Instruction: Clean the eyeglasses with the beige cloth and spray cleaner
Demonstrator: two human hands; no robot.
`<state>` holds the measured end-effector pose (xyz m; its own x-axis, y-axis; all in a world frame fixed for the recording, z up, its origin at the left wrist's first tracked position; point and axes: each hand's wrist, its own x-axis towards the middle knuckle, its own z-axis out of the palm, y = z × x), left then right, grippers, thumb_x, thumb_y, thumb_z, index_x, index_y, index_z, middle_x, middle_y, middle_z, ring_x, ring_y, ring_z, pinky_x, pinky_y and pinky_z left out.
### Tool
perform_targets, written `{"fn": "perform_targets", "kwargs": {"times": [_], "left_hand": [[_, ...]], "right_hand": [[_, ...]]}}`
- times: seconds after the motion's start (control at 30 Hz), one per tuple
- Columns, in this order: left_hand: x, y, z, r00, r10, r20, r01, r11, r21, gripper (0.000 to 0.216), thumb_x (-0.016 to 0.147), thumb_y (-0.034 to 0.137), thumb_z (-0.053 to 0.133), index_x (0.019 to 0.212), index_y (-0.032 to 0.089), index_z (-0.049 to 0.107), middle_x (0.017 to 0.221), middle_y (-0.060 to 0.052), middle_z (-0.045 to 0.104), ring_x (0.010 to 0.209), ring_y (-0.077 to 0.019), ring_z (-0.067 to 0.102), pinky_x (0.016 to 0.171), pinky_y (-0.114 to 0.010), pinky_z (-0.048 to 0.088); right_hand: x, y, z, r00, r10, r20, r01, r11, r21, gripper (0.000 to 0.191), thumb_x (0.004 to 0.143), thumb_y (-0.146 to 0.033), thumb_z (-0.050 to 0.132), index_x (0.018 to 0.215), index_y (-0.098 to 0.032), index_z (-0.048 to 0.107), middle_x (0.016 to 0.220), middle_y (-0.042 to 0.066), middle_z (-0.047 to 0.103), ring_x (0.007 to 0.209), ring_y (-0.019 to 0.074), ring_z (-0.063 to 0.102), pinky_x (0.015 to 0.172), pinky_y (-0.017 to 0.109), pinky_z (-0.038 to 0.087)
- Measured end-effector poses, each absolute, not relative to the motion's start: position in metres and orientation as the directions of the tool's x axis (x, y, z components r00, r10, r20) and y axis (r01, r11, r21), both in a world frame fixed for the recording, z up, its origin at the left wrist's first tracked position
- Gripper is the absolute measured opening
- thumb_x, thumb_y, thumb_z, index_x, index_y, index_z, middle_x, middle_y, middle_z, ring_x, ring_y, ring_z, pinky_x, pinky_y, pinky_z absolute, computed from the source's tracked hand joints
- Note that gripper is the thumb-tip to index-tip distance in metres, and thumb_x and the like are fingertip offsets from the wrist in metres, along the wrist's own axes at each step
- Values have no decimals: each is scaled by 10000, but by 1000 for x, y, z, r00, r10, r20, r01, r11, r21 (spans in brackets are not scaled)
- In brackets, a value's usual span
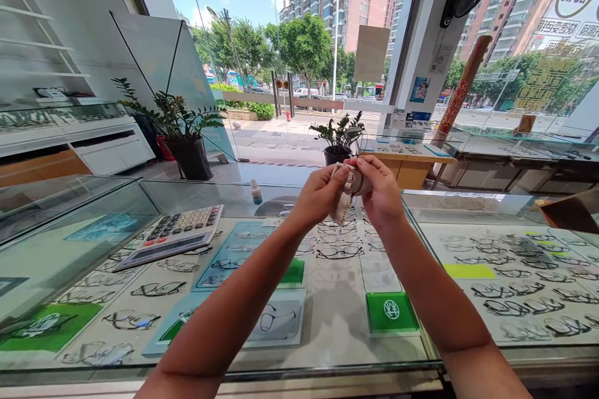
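Both my hands are raised together above a glass display counter [327, 336]. My left hand [318, 194] pinches a small pale cleaning cloth [343, 209] that hangs down between the hands. My right hand [379, 190] is closed around a pair of glasses [356, 182], mostly hidden by the cloth and fingers. Under the glass lie several rows of spectacle frames [339, 252].
A calculator [175, 234] lies on the counter at the left. A small white bottle [255, 192] stands at the far edge. Potted plants [185, 131] stand on the floor beyond, before a glass shopfront. Another glass counter [519, 274] of frames adjoins on the right.
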<state>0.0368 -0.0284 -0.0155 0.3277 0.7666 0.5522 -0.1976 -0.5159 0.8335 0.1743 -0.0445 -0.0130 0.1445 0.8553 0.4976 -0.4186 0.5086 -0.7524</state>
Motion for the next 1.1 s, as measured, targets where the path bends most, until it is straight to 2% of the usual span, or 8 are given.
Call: {"fn": "perform_targets", "kwargs": {"times": [0.13, 0.27, 0.47, 0.6, 0.73, 0.83, 1.0, 1.1], "left_hand": [[27, -21, -12, 419, 796, 438, -245, -366, 898, 614, 817, 795, 789, 829, 185, 719, 729, -7, 658, 628, -123, 518, 590, -259, 399], [16, -7, -12, 356, 860, 366, -321, -255, 912, 601, 770, 761, 852, 908, 184, 756, 816, -38, 758, 714, -166, 664, 663, -282, 518], [6, -1, -7, 308, 872, 381, -404, -243, 882, 540, 773, 697, 886, 903, 185, 774, 814, -57, 789, 834, -216, 758, 735, -307, 593], [6, -1, -6, 334, 853, 401, -416, -248, 875, 538, 797, 703, 862, 917, 183, 792, 782, -56, 787, 815, -222, 763, 714, -309, 603], [6, 1, -9, 319, 851, 417, -398, -280, 874, 551, 801, 709, 859, 918, 173, 810, 775, -50, 786, 677, -163, 705, 643, -271, 568], [5, 1, -8, 331, 835, 439, -382, -307, 872, 535, 819, 690, 860, 900, 163, 816, 772, -52, 780, 644, -136, 681, 644, -256, 563], [-3, -2, -3, 432, 788, 438, -350, -301, 887, 446, 782, 548, 943, 960, 157, 826, 854, -80, 796, 695, -157, 708, 657, -271, 582], [-2, -4, -2, 426, 792, 436, -327, -315, 891, 451, 709, 446, 1001, 1006, 163, 815, 880, -74, 794, 694, -152, 702, 607, -249, 555]], "right_hand": [[183, -40, -11, 176, 848, 500, -410, 525, -746, 193, 808, -450, 874, 843, -267, 823, 948, 2, 811, 835, 151, 667, 802, 304, 577], [194, -37, -9, 176, 835, 521, -379, 546, -747, 178, 759, -432, 918, 812, -284, 833, 1016, 5, 820, 1019, 181, 692, 936, 326, 561], [195, -39, -13, -23, 854, 520, -224, 503, -835, 198, 784, -470, 902, 774, -289, 822, 1115, 34, 804, 1267, 267, 645, 1162, 468, 446], [190, -39, -17, -33, 859, 511, -142, 502, -853, 172, 795, -449, 880, 794, -284, 830, 1187, 50, 777, 1346, 277, 586, 1196, 465, 395], [186, -39, -17, -83, 874, 479, -111, 470, -876, 175, 783, -437, 868, 775, -272, 812, 991, 25, 757, 1103, 237, 639, 1096, 426, 436], [184, -39, -17, -104, 904, 416, -167, 396, -903, 217, 741, -453, 893, 778, -258, 806, 889, 6, 744, 932, 197, 631, 976, 378, 461], [184, -40, -15, -118, 938, 327, -278, 285, -918, 277, 675, -454, 948, 760, -238, 798, 856, -2, 742, 801, 144, 573, 754, 292, 423], [183, -42, -14, -138, 941, 308, -307, 256, -917, 296, 650, -444, 968, 736, -226, 788, 831, -3, 733, 780, 134, 568, 717, 277, 413]]}}
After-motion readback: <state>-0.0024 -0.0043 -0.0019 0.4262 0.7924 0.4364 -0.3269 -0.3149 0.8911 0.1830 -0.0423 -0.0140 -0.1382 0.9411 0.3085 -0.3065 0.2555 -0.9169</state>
